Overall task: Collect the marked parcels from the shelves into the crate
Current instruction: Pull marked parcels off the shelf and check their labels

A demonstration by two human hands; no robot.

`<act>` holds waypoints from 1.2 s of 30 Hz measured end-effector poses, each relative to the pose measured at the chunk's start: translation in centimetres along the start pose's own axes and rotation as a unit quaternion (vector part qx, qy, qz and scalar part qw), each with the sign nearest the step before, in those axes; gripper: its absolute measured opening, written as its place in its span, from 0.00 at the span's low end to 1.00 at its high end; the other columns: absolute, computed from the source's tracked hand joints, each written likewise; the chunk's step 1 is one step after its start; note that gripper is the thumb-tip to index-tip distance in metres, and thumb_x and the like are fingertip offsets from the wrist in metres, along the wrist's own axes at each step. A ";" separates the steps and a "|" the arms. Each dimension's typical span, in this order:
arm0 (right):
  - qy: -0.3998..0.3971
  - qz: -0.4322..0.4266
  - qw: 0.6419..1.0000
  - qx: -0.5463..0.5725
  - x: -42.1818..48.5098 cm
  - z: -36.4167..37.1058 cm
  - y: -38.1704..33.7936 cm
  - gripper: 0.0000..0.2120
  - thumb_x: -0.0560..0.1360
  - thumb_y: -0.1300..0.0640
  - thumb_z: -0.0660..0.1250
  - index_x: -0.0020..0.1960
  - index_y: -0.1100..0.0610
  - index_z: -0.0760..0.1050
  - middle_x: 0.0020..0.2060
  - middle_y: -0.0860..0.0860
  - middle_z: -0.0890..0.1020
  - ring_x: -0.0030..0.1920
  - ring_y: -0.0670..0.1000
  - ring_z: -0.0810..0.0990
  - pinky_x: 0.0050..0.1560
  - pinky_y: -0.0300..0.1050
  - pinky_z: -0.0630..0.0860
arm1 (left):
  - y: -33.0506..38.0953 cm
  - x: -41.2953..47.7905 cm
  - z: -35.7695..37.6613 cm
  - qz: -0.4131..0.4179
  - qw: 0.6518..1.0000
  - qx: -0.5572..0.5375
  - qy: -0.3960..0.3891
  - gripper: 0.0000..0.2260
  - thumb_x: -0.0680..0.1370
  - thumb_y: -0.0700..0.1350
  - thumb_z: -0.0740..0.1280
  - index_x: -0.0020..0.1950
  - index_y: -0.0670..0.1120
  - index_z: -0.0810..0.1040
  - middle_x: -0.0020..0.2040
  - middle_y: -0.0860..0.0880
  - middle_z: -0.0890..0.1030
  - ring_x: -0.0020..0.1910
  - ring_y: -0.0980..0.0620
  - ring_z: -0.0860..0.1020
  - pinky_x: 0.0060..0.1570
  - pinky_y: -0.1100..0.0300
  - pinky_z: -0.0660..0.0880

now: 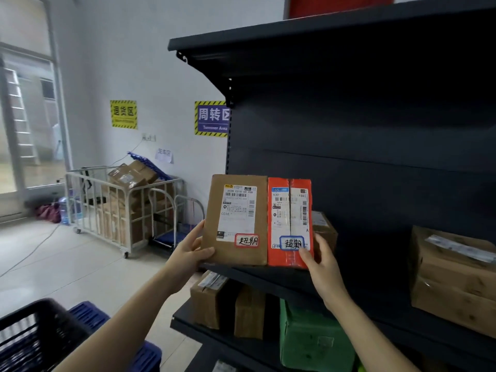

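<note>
Two upright parcels touch at the near edge of the dark shelf (pixel 284 276), the left hand (pixel 189 253) gripping the brown parcel (pixel 236 224) and the right hand (pixel 323 261) gripping the orange parcel (pixel 290 218), with the black crate (pixel 35 331) near left.

超期 on brown parcel (pixel 236 220), orange parcel (pixel 290 222); wall sign (pixel 212 118) 周转区

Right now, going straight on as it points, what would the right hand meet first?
The orange taped parcel, which the right hand grips at its lower corner. Past it, probably the small brown cardboard box behind, though depth is unclear.
</note>
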State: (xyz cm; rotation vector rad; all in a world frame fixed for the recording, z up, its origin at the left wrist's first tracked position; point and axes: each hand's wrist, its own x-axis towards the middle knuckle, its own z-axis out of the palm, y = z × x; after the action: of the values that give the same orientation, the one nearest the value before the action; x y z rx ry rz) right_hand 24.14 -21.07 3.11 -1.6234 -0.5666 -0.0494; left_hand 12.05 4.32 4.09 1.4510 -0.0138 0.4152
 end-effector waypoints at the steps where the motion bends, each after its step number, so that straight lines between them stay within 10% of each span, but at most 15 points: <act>1: -0.006 -0.001 1.000 0.002 0.0 0.8 0.0 0.20 0.77 0.52 0.62 0.67 0.44 0.62 0.50 0.36 0.75 0.47 0.36 0.77 0.34 0.30 0.74 | 0.1 -0.6 -0.6 0.001 1.000 0.001 0.008 0.31 0.71 0.35 0.68 0.70 0.55 0.65 0.61 0.44 0.80 0.59 0.43 0.78 0.55 0.52 0.74; 10: -0.082 -0.002 0.996 0.016 -1.5 10.9 -1.1 0.21 0.77 0.52 0.62 0.68 0.46 0.61 0.49 0.36 0.73 0.49 0.38 0.75 0.32 0.30 0.73 | 1.3 -7.1 -9.5 -0.007 0.992 0.039 0.124 0.27 0.74 0.30 0.64 0.61 0.61 0.70 0.49 0.51 0.85 0.49 0.51 0.83 0.44 0.60 0.77; 22: -0.203 -0.019 0.976 0.072 -7.9 32.3 -6.2 0.20 0.79 0.55 0.60 0.70 0.51 0.62 0.58 0.49 0.74 0.57 0.49 0.75 0.49 0.42 0.76 | 7.1 -21.9 -25.5 -0.011 0.958 0.086 0.274 0.30 0.75 0.27 0.59 0.72 0.53 0.63 0.55 0.47 0.81 0.44 0.53 0.83 0.39 0.61 0.79; 36: -0.330 -0.002 0.941 0.071 -14.1 49.1 -6.8 0.18 0.79 0.58 0.60 0.68 0.51 0.63 0.53 0.46 0.76 0.49 0.38 0.76 0.39 0.31 0.75 | 6.7 -34.0 -37.4 -0.061 0.914 0.105 0.386 0.28 0.75 0.29 0.62 0.68 0.54 0.66 0.53 0.49 0.83 0.50 0.48 0.82 0.44 0.60 0.77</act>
State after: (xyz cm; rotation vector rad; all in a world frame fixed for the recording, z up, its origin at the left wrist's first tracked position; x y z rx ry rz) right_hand -5.30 20.76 -2.93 -1.4798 -1.0580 0.5424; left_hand -30.38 31.67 -3.24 1.4000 0.7743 0.8835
